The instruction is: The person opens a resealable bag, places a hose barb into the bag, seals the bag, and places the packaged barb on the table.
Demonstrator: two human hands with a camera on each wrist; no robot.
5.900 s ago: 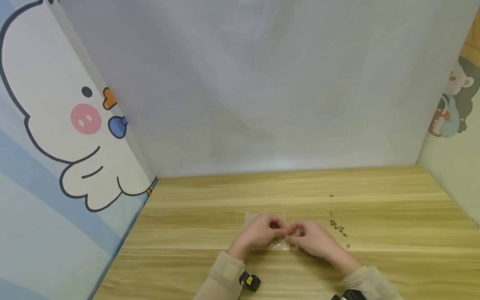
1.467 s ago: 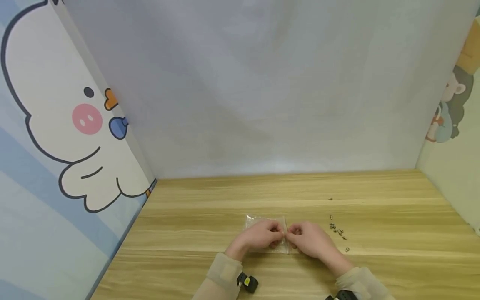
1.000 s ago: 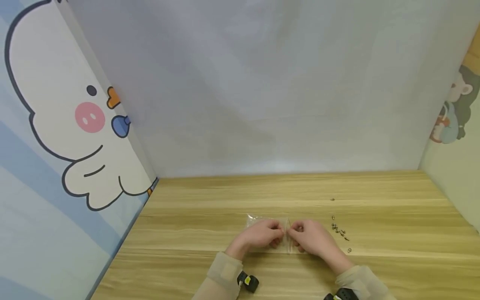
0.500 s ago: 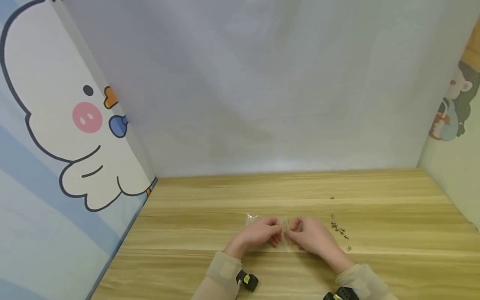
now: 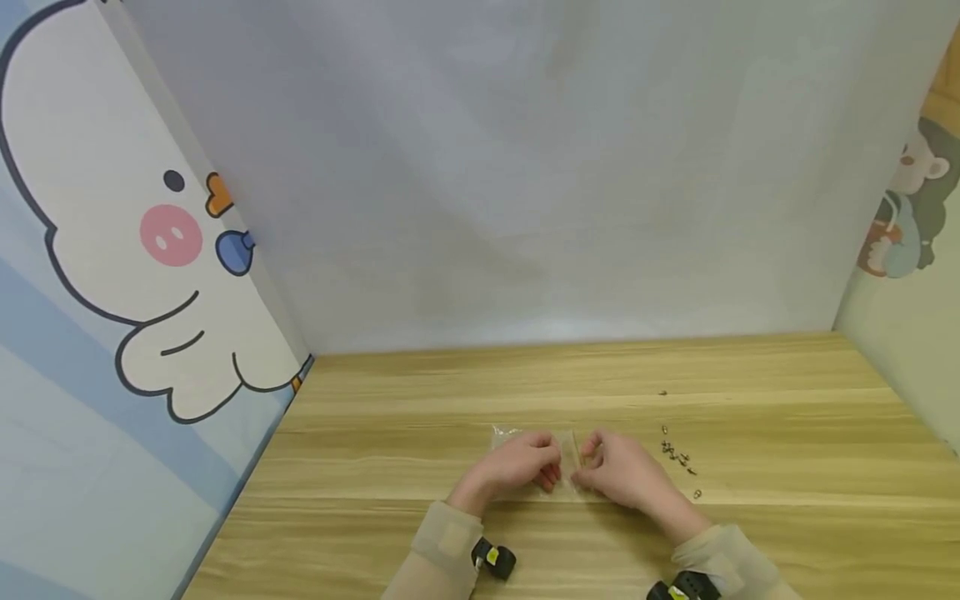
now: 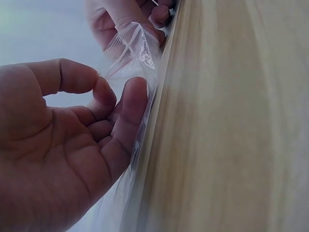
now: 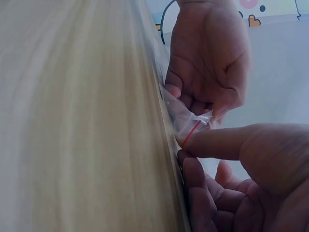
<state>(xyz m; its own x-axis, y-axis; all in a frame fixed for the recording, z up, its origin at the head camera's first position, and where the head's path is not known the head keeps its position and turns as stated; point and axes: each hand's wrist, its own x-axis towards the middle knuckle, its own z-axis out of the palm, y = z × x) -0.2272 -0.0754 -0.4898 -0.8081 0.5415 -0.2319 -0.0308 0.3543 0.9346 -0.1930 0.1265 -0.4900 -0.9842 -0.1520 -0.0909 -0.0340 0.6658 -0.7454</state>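
Note:
A clear zip bag [image 5: 567,458] with a red seal line [image 7: 192,133] lies on the table between both hands. My left hand [image 5: 522,462] pinches the film between thumb and index finger, as the left wrist view shows; its other fingers [image 6: 130,108] curl against the bag. My right hand [image 5: 618,471] pinches the bag's mouth end, its thumb [image 7: 217,143] beside the red line in the right wrist view. Most of the bag's left part is hidden under the left hand. What the bag contains cannot be made out.
Several small dark metal pieces [image 5: 671,451] lie scattered right of the hands, with a lone piece [image 5: 662,392] farther back. The wood-grain table [image 5: 420,392] ends at a pale back panel [image 5: 562,208]. A cartoon-printed wall [image 5: 97,208] stands at the left.
The hands, nearly touching at the bag's edge earlier, now stand slightly apart with a strip of bag showing between them. The small metal pieces lie as before.

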